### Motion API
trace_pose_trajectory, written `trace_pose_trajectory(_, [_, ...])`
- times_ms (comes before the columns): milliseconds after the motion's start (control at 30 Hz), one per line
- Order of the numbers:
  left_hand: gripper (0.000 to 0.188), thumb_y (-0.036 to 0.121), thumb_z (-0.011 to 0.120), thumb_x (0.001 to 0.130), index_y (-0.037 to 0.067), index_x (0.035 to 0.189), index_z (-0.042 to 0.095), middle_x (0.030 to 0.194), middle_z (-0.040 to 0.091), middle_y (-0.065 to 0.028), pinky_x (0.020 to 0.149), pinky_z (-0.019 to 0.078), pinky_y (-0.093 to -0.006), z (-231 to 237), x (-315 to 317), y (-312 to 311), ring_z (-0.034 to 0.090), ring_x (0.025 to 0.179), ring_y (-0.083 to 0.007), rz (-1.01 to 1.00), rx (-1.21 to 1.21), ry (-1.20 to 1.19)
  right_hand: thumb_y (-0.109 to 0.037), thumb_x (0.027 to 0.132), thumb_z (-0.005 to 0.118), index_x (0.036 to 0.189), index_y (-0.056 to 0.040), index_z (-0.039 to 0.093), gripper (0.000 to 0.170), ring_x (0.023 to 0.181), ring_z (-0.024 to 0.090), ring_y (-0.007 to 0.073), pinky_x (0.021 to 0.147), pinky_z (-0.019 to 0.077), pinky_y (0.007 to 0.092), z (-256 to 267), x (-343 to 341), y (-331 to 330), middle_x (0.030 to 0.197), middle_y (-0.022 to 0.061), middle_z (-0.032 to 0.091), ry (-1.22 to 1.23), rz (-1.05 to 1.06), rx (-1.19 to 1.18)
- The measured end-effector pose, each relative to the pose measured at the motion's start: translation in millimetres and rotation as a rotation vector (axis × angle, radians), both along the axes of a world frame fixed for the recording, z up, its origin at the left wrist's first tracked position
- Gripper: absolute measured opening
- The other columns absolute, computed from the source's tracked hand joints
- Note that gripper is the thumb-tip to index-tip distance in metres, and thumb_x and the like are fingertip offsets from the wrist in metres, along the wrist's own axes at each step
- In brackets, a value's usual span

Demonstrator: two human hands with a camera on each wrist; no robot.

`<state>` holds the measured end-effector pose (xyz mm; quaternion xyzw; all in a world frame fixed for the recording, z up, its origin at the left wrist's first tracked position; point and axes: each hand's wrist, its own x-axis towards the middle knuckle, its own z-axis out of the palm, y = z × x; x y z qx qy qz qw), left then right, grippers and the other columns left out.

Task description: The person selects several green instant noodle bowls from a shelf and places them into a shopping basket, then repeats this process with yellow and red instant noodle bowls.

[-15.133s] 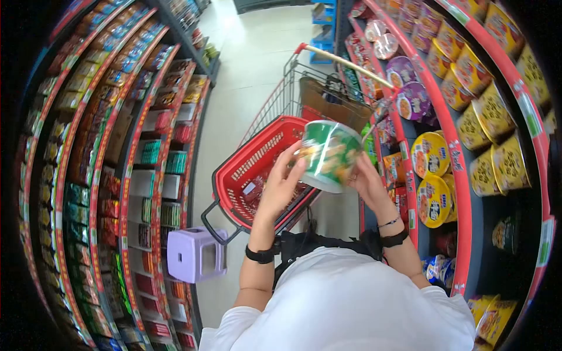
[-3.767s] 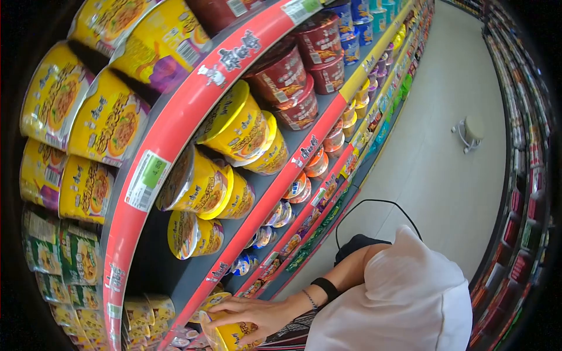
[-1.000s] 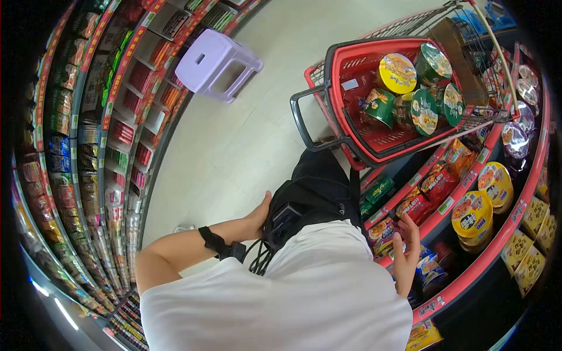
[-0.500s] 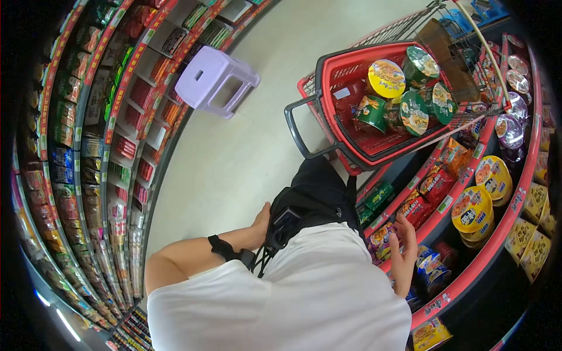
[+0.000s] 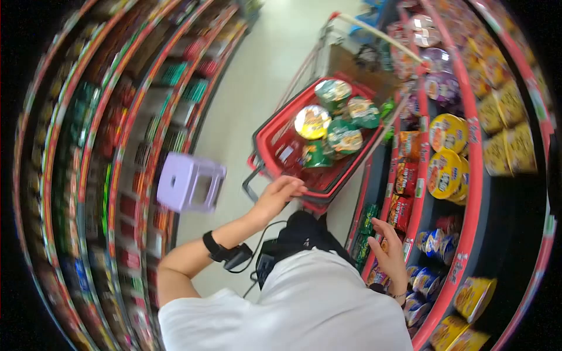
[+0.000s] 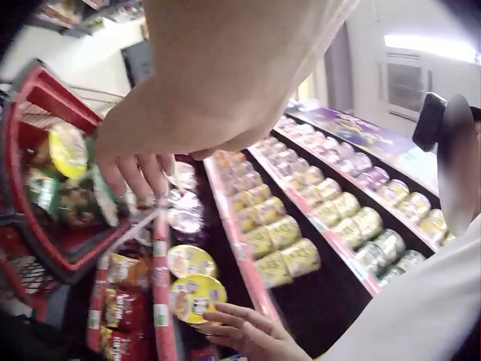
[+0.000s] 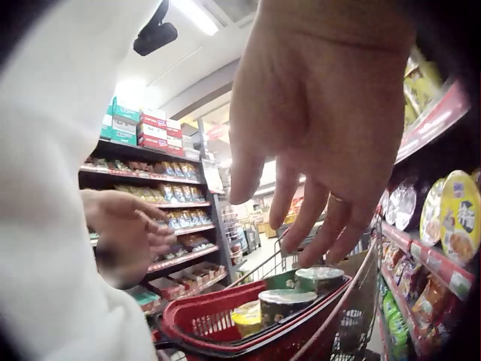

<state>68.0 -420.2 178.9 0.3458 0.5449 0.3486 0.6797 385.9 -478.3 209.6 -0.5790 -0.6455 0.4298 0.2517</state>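
A red shopping basket (image 5: 275, 149) with a black rim and handle sits on a metal shopping cart (image 5: 322, 44). Inside are several green instant noodle tubs (image 5: 344, 136) and one yellow-lidded noodle tub (image 5: 312, 121). My left hand (image 5: 276, 198) reaches forward, fingers loosely bent and holding nothing, its fingertips overlapping the basket's near edge in the head view. To the right, my right hand (image 5: 387, 253) hangs with relaxed fingers beside the noodle shelf, nothing in it. The right wrist view shows the right hand (image 7: 316, 128) from close up, fingers pointing down with the basket beyond.
A lilac plastic stool (image 5: 190, 182) stands on the aisle floor at left, against a shelf of packets (image 5: 129, 205). On the right shelf are yellow noodle tubs (image 5: 446, 172) and red noodle packets (image 5: 404, 178). A cardboard box (image 5: 351, 64) lies in the cart.
The left hand has risen from beside the trousers toward the basket; the right stays relaxed. Earlier, both hands held a green noodle tub, then the right gripped a yellow one at the shelf.
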Motion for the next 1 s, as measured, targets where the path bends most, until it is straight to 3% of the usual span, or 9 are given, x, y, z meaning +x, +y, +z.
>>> trace_pose_trajectory(167, [0.026,0.025,0.048,0.099,0.003,0.103,0.061,0.107,0.064,-0.0068,0.086,0.0426,-0.0271,60.3,113.2,52.8,0.056,0.092,-0.0116,-0.437,0.346,-0.194,-0.014,0.086,0.064,0.122,-0.0015,0.056,0.039,0.113,0.055,0.0288,0.092,0.0449,0.0341,21.9,16.4,-10.1,0.121,0.0156,0.056,-0.055,-0.231,0.180])
trace_pose_trajectory(300, [0.018,0.016,0.057,0.095,0.003,0.082,0.056,0.108,0.063,-0.0070,0.085,0.0401,-0.0275,92.7,211.3,34.1,0.053,0.096,-0.0118,-0.857,0.425,-0.312,-0.010,0.085,0.065,0.118,-0.0016,0.057,0.035,0.114,0.053,0.0278,0.092,0.0445,0.0333,45.9,28.9,-38.8,0.123,0.0151,0.054,-0.078,-0.737,0.531])
trace_pose_trajectory(367, [0.014,0.014,0.064,0.089,0.002,0.093,0.057,0.118,0.058,-0.0115,0.096,0.0383,-0.0329,91.8,257.9,16.1,0.052,0.111,-0.0199,-0.950,0.767,-0.405,-0.007,0.084,0.064,0.115,-0.0022,0.058,0.032,0.117,0.051,0.0290,0.093,0.0437,0.0347,52.0,38.4,-57.2,0.126,0.0156,0.051,-0.121,-1.103,0.789])
trace_pose_trajectory(467, [0.055,0.016,0.071,0.082,0.005,0.128,0.044,0.138,0.041,-0.0180,0.106,0.0316,-0.0399,107.1,316.2,-10.4,0.039,0.130,-0.0294,-1.067,1.020,-0.394,-0.008,0.084,0.063,0.113,-0.0015,0.057,0.030,0.124,0.043,0.0299,0.102,0.0366,0.0403,71.8,55.9,-92.7,0.132,0.0170,0.044,-0.483,-1.517,0.913])
trace_pose_trajectory(667, [0.086,0.026,0.076,0.078,0.007,0.145,0.027,0.149,0.026,-0.0229,0.112,0.0215,-0.0483,110.5,434.0,-38.9,0.016,0.142,-0.0381,-1.125,1.306,-0.295,-0.010,0.090,0.058,0.135,-0.0020,0.036,0.051,0.133,0.035,0.0259,0.107,0.0324,0.0417,63.5,79.0,-134.9,0.141,0.0140,0.037,-0.027,-1.706,1.026])
trace_pose_trajectory(700, [0.076,0.023,0.076,0.078,0.006,0.141,0.036,0.142,0.038,-0.0226,0.109,0.0289,-0.0447,104.1,452.5,-36.9,0.030,0.138,-0.0332,-1.081,1.392,-0.309,-0.010,0.091,0.058,0.135,-0.0016,0.037,0.050,0.133,0.035,0.0256,0.107,0.0326,0.0417,63.3,74.5,-138.1,0.141,0.0139,0.037,0.051,-1.688,0.993])
trace_pose_trajectory(833, [0.046,0.012,0.073,0.080,-0.001,0.121,0.057,0.115,0.063,-0.0169,0.085,0.0509,-0.0317,106.5,486.7,-21.0,0.061,0.106,-0.0203,-1.310,0.923,-0.615,-0.009,0.090,0.059,0.132,-0.0028,0.041,0.046,0.131,0.038,0.0248,0.104,0.0375,0.0403,59.3,63.1,-148.4,0.141,0.0138,0.038,0.080,-1.660,0.953])
trace_pose_trajectory(900, [0.043,0.010,0.071,0.083,-0.002,0.121,0.057,0.111,0.065,-0.0156,0.082,0.0526,-0.0288,113.2,480.8,-15.9,0.062,0.100,-0.0157,-1.241,0.991,-0.589,-0.008,0.090,0.060,0.130,-0.0032,0.042,0.044,0.130,0.040,0.0249,0.102,0.0396,0.0398,58.5,64.4,-150.5,0.141,0.0137,0.038,0.061,-1.665,0.942])
trace_pose_trajectory(1000, [0.039,0.018,0.067,0.089,-0.006,0.119,0.056,0.101,0.067,-0.0162,0.076,0.0552,-0.0283,131.1,453.2,-3.0,0.065,0.093,-0.0168,-1.088,0.704,-0.611,-0.008,0.090,0.060,0.130,-0.0032,0.042,0.044,0.129,0.040,0.0247,0.103,0.0377,0.0406,61.5,68.7,-145.1,0.141,0.0139,0.037,0.011,-1.649,0.923])
